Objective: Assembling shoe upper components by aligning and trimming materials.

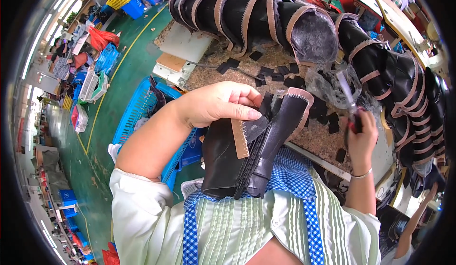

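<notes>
My left hand is closed on the top edge of a black leather boot upper, thumb in front and fingers behind. A dark zipper runs down the upper, and a tan strip with zigzag stitching hangs below my thumb. The piece's lower end rests against my blue checked apron. Off to the right, my right hand grips scissors by their red and dark handle, blades pointing up and away from me. They are apart from the upper.
Stacked black boot uppers with tan edges lie across the far side of the worktable; another row lines the right. Small black pieces and clear plastic litter the top. A blue basket stands left; a co-worker's arm shows lower right.
</notes>
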The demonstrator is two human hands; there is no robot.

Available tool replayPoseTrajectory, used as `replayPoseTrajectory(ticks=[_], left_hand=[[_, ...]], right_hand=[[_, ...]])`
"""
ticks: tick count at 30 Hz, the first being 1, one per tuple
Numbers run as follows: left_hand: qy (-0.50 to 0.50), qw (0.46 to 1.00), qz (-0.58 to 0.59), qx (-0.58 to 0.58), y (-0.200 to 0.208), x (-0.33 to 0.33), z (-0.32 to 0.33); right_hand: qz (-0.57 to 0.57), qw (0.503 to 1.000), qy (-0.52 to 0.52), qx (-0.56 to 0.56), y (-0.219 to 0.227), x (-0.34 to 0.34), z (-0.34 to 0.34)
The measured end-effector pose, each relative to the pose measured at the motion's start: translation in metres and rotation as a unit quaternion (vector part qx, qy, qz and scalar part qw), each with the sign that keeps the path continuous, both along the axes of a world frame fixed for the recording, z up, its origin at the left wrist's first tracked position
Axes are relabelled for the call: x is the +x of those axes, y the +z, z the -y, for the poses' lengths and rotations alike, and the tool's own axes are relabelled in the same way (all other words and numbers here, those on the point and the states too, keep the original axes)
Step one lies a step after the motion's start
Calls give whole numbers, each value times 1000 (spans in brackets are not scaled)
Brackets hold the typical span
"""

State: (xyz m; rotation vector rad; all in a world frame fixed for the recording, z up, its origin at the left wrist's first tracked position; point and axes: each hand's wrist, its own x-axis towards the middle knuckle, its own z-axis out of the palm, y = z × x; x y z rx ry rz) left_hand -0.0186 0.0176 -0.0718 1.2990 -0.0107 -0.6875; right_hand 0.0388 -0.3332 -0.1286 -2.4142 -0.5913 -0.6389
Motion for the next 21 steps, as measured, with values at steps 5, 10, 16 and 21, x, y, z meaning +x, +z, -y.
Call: replayPoseTrajectory(ticks=[5,10,16,21], left_hand=[[-33,997,39,-52,6,3,9],[-18,996,84,-3,10,-3,8],[-20,970,237,46,12,-7,22],[-33,938,317,134,16,-3,28]], right_hand=[[72,975,207,21,50,-10,-10],[27,974,195,-112,68,-13,-22],[-111,939,298,-133,64,-1,-25],[-194,902,377,-86,57,14,-32]])
